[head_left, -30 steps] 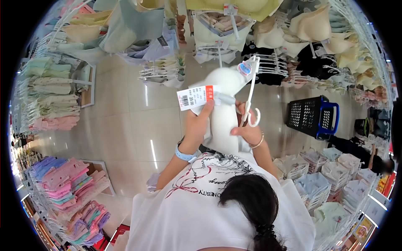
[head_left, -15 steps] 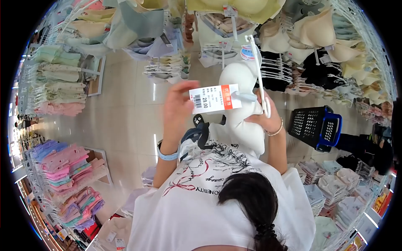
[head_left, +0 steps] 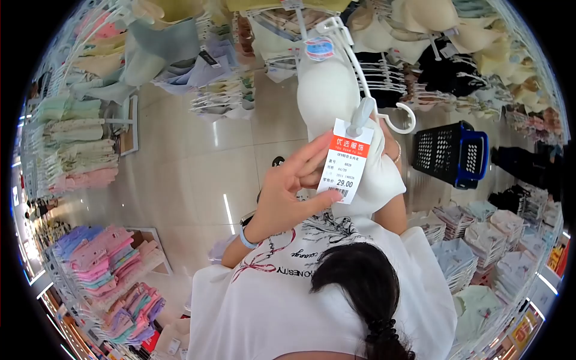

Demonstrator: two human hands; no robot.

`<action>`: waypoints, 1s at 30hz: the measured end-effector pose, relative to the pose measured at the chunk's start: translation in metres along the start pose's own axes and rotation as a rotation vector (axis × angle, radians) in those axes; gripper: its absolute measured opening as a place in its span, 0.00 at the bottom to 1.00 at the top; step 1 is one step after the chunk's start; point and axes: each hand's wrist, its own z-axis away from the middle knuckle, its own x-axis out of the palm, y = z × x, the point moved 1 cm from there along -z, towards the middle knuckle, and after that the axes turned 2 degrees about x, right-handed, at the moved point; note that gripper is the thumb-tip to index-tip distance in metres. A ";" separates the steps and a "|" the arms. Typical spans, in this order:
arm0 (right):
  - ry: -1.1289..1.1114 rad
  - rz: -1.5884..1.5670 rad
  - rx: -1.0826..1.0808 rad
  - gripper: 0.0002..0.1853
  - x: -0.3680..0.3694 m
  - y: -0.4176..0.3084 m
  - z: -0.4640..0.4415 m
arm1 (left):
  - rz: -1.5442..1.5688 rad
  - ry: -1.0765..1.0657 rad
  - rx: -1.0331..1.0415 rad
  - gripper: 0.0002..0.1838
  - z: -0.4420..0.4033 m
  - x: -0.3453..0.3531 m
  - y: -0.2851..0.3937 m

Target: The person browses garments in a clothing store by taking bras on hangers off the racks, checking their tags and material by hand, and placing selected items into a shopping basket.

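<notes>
A white bra (head_left: 327, 90) hangs from a white plastic hanger (head_left: 362, 75) in front of my chest, with a round blue and pink sticker (head_left: 319, 48) near its top. My left hand (head_left: 300, 186) pinches the lower part of the white and red price tag (head_left: 345, 162), which reads 29.00; its thumb lies on the barcode. A grey clip joins the tag to the bra. My right hand (head_left: 390, 144) is around the bra's right side below the hanger's hook, mostly hidden behind the cup and tag.
Racks of hanging bras (head_left: 426, 15) stand ahead. Folded pink clothes (head_left: 96, 252) are at the left, packed garments (head_left: 453, 261) at the lower right. A black and blue shopping basket (head_left: 450, 153) is on the floor, with a person in dark clothes (head_left: 525, 168) beyond it.
My left hand has gone from beside the tag to gripping it, and the tag has turned upright. The bra and hanger have shifted up and left in view.
</notes>
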 end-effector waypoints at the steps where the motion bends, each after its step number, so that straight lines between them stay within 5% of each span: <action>1: 0.003 -0.039 0.013 0.26 0.001 0.001 -0.002 | -0.038 -0.037 -0.006 0.39 0.001 0.002 0.003; 8: 0.013 -0.105 0.017 0.27 0.004 0.004 -0.004 | -0.051 -0.162 0.077 0.47 0.007 0.002 -0.001; 19: 0.129 -0.071 0.016 0.27 0.020 0.008 0.005 | -0.041 -0.153 0.118 0.42 0.013 -0.004 -0.009; 21: 0.225 0.101 0.008 0.27 0.017 0.001 0.010 | -0.030 -0.129 0.146 0.40 0.013 -0.009 -0.015; 23: 0.258 0.697 -0.159 0.18 0.010 -0.008 0.012 | -0.234 0.074 0.203 0.32 0.015 -0.024 -0.024; 24: 0.365 0.769 -0.155 0.15 0.010 -0.010 0.011 | -0.244 0.221 0.008 0.24 0.017 -0.028 -0.021; 26: 0.477 0.846 -0.162 0.13 0.011 -0.017 0.011 | -0.220 0.236 0.007 0.21 0.017 -0.051 -0.039; 28: 0.976 1.393 -0.297 0.12 0.015 -0.027 0.015 | -0.194 0.251 0.010 0.19 0.019 -0.073 -0.060; 30: 0.805 1.565 -0.530 0.12 0.018 -0.038 0.022 | -0.211 0.157 -0.190 0.14 0.023 -0.087 -0.074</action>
